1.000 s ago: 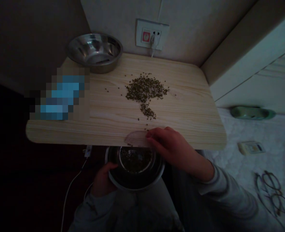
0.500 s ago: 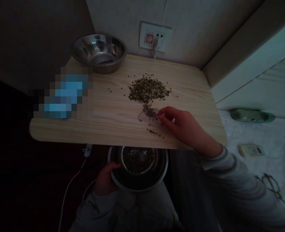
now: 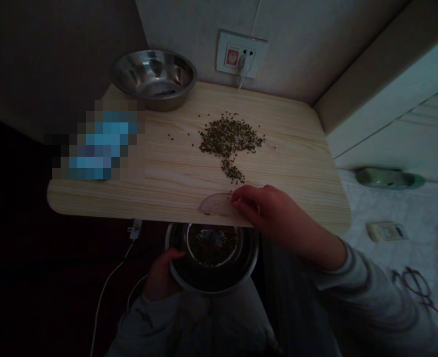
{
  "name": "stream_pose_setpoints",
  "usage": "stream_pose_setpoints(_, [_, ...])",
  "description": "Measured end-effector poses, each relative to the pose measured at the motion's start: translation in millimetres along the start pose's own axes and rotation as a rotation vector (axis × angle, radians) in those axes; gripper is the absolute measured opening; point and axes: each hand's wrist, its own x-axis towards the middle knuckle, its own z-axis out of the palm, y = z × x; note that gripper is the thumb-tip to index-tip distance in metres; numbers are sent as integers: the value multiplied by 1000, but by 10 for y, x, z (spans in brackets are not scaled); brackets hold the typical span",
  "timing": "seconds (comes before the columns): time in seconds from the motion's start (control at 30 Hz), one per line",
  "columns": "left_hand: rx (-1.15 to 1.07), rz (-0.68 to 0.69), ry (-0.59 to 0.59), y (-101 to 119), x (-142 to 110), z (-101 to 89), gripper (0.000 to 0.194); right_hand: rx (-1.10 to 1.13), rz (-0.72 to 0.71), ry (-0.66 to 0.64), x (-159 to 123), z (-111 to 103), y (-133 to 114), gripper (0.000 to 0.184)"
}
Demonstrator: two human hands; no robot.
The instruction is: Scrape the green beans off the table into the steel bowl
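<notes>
My right hand (image 3: 265, 208) is closed in a pinch on a thin, see-through plastic piece with a rounded edge (image 3: 215, 204), near the table's front edge. Behind it a pile of small dark-green beans (image 3: 230, 135), which look like mung beans, lies spread on the wooden table (image 3: 159, 168). A short trail of beans (image 3: 232, 170) curves from the pile towards my hand. Below the front edge, my left hand (image 3: 164, 275) grips the left rim of a metal bowl (image 3: 213, 280). Beans show inside that bowl, and the tabletop hides its far rim.
Another steel bowl (image 3: 154, 82) stands at the table's back left corner. A pixelated bluish object (image 3: 102, 144) lies at the left. A plug sits in the wall socket (image 3: 241, 53). A white cable (image 3: 102, 292) hangs below the table. Glasses (image 3: 415, 285) lie on the white bedding at right.
My right hand has drawn the clear plastic piece towards the front edge, away from the bean trail. The few beans near that edge are mostly gone from view. My left hand stays on the bowl.
</notes>
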Motion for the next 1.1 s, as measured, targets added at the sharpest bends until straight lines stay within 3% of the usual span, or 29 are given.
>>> stream_pose_setpoints(0.2, [-19,-29,8,24,-26,18,36,109,-71,-80,-206,23,-8,18])
stream_pose_setpoints(0.3, [-24,-71,23,24,4,4,35,190,57,14,-343,-17,149,18])
stream_pose_setpoints(0.43, [3,-29,12,-20,1,26,38,238,266,136,-535,-56,426,18])
stream_pose_setpoints(0.6, [35,-82,-32,-112,-8,72,34,255,379,205,-680,-44,587,19])
stream_pose_setpoints(1.1, [46,-154,-97,-217,41,78,28,307,207,45,-676,22,416,19])
